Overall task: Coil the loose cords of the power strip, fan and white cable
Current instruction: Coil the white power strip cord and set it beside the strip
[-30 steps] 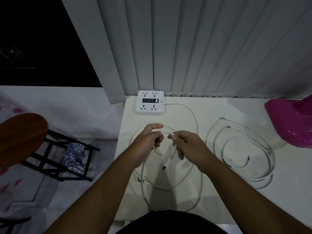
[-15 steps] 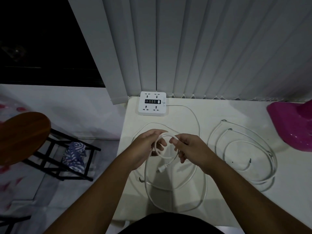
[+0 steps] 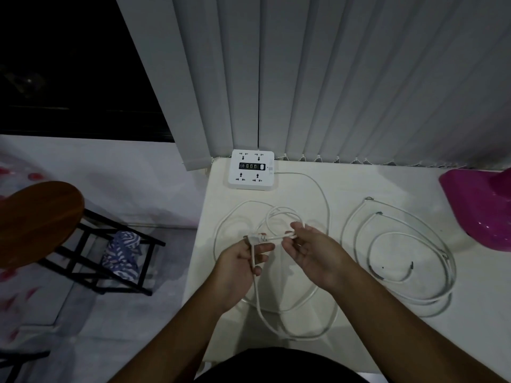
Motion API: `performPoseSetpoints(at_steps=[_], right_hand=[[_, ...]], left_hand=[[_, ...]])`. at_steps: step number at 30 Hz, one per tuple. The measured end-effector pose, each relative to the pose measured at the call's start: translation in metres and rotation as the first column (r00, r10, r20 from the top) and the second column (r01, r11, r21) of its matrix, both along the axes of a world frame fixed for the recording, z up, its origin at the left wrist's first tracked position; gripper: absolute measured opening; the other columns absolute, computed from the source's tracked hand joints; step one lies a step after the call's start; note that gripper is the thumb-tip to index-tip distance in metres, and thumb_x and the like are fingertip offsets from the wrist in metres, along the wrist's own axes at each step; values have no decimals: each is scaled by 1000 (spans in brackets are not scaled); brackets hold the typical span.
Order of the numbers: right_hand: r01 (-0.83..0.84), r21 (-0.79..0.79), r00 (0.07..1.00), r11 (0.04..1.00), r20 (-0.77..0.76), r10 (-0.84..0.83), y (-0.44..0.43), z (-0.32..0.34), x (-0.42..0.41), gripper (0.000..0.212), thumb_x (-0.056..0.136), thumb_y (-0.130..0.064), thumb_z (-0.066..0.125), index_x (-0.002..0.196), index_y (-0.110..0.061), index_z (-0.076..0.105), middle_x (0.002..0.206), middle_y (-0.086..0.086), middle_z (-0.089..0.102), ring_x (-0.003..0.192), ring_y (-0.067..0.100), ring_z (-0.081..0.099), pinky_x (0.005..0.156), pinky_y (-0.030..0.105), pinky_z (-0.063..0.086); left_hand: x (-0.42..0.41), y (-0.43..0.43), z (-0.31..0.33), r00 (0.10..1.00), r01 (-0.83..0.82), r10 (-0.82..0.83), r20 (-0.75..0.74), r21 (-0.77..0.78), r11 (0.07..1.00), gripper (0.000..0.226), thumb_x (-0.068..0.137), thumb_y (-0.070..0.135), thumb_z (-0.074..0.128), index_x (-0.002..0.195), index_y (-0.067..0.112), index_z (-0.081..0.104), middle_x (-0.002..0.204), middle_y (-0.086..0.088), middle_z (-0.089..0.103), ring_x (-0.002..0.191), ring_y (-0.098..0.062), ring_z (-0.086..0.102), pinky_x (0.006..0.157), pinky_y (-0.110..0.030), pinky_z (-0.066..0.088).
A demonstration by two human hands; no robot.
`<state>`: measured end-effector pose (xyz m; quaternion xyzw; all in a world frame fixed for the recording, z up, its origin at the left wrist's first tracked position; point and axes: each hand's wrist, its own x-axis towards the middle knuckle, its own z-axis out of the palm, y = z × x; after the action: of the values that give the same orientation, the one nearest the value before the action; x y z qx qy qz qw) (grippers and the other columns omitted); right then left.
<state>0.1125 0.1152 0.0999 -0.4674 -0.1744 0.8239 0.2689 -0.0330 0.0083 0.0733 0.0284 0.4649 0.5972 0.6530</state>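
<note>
Far left, off the desk point(image 3: 359, 186): a wooden stool point(image 3: 36, 219) and a patterned cloth point(image 3: 123, 252) on a dark rack, neither part of the task. Left of centre: your left hand point(image 3: 242, 262), fingers curled round the power strip cord point(image 3: 256, 294) just behind its plug point(image 3: 253, 238), which juts out above the thumb. Centre, far edge: the power strip point(image 3: 251, 170) itself, lying flat against the foot of the blinds point(image 3: 331, 78), its cord leaving the right side and wandering toward you in several wide, uneven loops on the desk. Right of centre: your right hand point(image 3: 312, 254), thumb and forefinger pinching the same cord a short way along from the plug, the other fingers loosely spread; the stretch between the two hands is drawn nearly straight. Right: the white cable point(image 3: 398, 272), lying loose in broad rings, untouched. Right edge: the pink fan base point(image 3: 478, 214); its cord cannot be made out. Step in hand, as judged: the first coil, begun at the plug end of the power strip cord, with no tidy turn yet formed. The next move calls for you to sweep the pinched length round into a small loop, lay it into the left palm, then slide the right fingers further along for the following turn, keeping each loop equal and free of twist.
</note>
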Motion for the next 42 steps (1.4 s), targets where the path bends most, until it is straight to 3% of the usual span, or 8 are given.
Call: performPoseSetpoints(at_steps=[5, 10, 17, 20, 24, 29, 36, 42], right_hand=[[-31, -57, 999, 998, -34, 29, -12, -8, -4, 7, 97, -2, 59, 95, -5, 65, 80, 8, 76, 71, 16, 75, 64, 25, 62], [-217, 51, 971, 975, 119, 209, -27, -11, -4, 7, 87, -14, 75, 84, -10, 80, 80, 8, 69, 64, 11, 61, 57, 22, 54], [-454, 321, 805, 831, 547, 228, -12, 6, -3, 28, 88, -35, 73, 115, -33, 66, 99, -2, 73, 57, 11, 50, 49, 25, 40], [-597, 400, 750, 695, 587, 306, -4, 15, -1, 15, 96, -34, 62, 108, -32, 72, 87, -5, 76, 47, 9, 46, 45, 24, 38], [-697, 403, 675, 593, 648, 353, -3, 15, 0, 29, 102, -31, 51, 83, -26, 73, 79, 1, 70, 45, 11, 50, 44, 23, 42], [-582, 392, 741, 712, 616, 266, -5, 6, -2, 32, 104, -32, 48, 93, -14, 72, 77, 3, 60, 45, 13, 52, 47, 21, 47], [-343, 266, 892, 901, 393, 224, -16, 0, -8, 32, 105, -27, 50, 99, -1, 68, 82, 10, 58, 51, 15, 51, 64, 35, 60], [-462, 289, 825, 838, 486, 288, -15, -4, -5, 31, 94, -30, 63, 124, -30, 60, 106, 2, 73, 87, 17, 67, 67, 32, 55]], left_hand=[[8, 11, 8, 982, -103, 91, 167, 65, 993, 18, 82, 16, 61, 97, 13, 70, 96, -6, 72, 75, -12, 66, 59, -22, 43], [15, 20, 12, 971, -28, 9, -238, -76, 997, 20, 104, 21, 48, 113, 19, 66, 88, 4, 72, 81, -10, 64, 76, -31, 40], [9, 21, 19, 925, -52, -1, -379, -130, 990, 25, 103, 5, 37, 100, 7, 62, 61, -2, 38, 53, -15, 44, 62, -31, 40], [5, 25, 23, 888, 16, -83, -453, -150, 989, 24, 101, 4, 39, 91, 10, 60, 58, -1, 38, 53, -15, 38, 53, -28, 36], [-1, 25, 22, 902, 23, -70, -427, -114, 993, 30, 102, 17, 40, 92, 11, 68, 58, -2, 45, 53, -14, 40, 57, -32, 31], [-1, 15, 12, 836, 126, -168, -523, -116, 985, 43, 103, 39, 38, 106, 15, 72, 64, 1, 61, 54, -10, 48, 56, -29, 34], [6, 15, 11, 973, -35, 27, -229, -30, 999, 34, 107, 25, 37, 113, 8, 65, 63, 0, 49, 55, -14, 50, 65, -33, 48], [1, 19, 14, 954, -143, 119, -275, -68, 987, 15, 104, 12, 40, 106, 19, 53, 54, 5, 38, 43, -9, 27, 48, -25, 28]])
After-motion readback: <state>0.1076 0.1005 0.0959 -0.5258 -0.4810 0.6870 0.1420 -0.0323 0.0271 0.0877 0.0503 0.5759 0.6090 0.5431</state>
